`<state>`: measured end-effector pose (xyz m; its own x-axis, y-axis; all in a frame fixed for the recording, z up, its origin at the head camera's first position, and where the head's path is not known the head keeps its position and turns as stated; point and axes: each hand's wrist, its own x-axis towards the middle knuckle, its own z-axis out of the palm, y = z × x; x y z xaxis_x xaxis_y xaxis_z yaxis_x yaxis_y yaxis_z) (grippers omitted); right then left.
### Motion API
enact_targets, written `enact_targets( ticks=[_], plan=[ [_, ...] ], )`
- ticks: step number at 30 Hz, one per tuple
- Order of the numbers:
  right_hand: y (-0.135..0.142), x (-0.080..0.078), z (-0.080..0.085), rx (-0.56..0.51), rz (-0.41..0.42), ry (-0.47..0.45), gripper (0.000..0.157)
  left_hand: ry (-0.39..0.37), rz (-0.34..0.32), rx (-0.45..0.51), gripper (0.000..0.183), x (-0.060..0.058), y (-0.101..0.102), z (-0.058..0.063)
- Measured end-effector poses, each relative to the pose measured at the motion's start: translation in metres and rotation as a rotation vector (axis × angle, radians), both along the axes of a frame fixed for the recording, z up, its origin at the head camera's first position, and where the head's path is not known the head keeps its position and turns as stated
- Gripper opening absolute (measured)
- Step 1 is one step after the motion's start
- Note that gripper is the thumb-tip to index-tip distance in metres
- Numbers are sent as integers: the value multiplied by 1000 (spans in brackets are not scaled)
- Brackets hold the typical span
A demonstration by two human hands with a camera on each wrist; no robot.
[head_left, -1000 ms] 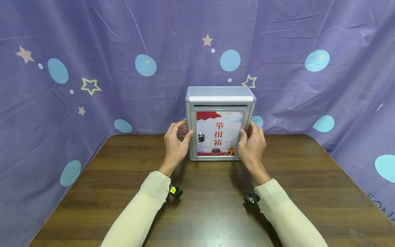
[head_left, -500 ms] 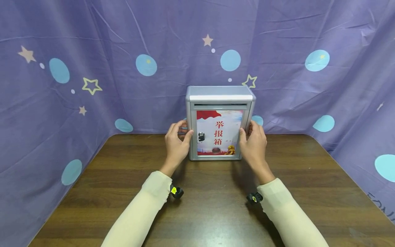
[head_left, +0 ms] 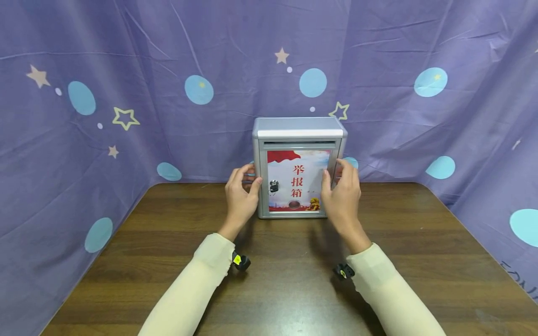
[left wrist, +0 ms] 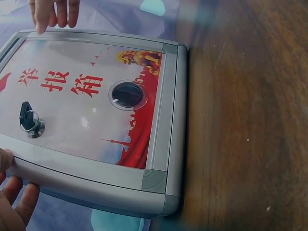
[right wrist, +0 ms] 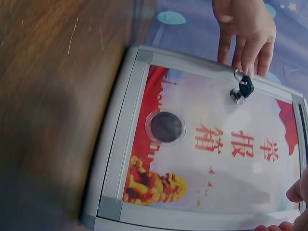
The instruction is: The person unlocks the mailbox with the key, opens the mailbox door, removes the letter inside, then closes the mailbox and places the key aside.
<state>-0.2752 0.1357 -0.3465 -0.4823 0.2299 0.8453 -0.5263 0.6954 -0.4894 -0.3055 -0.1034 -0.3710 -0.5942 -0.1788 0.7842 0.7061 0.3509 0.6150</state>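
A grey metal report box (head_left: 298, 158) with a slot near its top and a printed front panel stands upright at the table's far side. A cam lock (left wrist: 33, 126) with a black key (right wrist: 246, 86) in it sits on the panel's left part. My left hand (head_left: 241, 198) grips the box's left edge, thumb on the front frame and fingers along the side. Beside the right edge is my right hand (head_left: 343, 200), its thumb raised before the front and its fingers by the side. In the left wrist view its fingers hang loosely near the edge; contact is unclear.
The brown wooden table (head_left: 286, 289) has rounded far corners. Behind it hangs a purple curtain (head_left: 235, 42) with stars and blue dots. A round dark window (right wrist: 166, 127) shows low on the box's panel. Each wrist carries a small black camera mount (head_left: 241, 261).
My right hand has loosened from the box's right edge and shifted slightly up and left, its thumb lifting. My left hand and the box have stayed about where they were.
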Motion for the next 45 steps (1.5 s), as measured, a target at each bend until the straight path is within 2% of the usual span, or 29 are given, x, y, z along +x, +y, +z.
enact_targets(
  ticks=[5, 12, 20, 26, 33, 41, 45],
  plan=[
    [-10, 4, 0, 38, 38, 10, 36, 18, 14, 12, 36, 2, 3, 1],
    [-20, 10, 0, 72, 125, -6, 37, -11, 9, 45, 33, 31, 11, 26],
    [-31, 14, -2, 168, 254, -56, 36, -19, -3, 56, 34, 30, 12, 25],
    [-40, 14, -8, 253, 304, -54, 36, -20, -3, 68, 34, 30, 11, 23],
    [-47, 13, -12, 324, 306, -54, 36, -16, 0, 49, 33, 31, 12, 25],
    [-57, 9, -9, 461, 290, -17, 32, -14, 7, 50, 32, 31, 12, 26],
    [-60, 8, -8, 523, 286, -26, 31, -7, 0, 47, 33, 30, 12, 26]
  ],
)
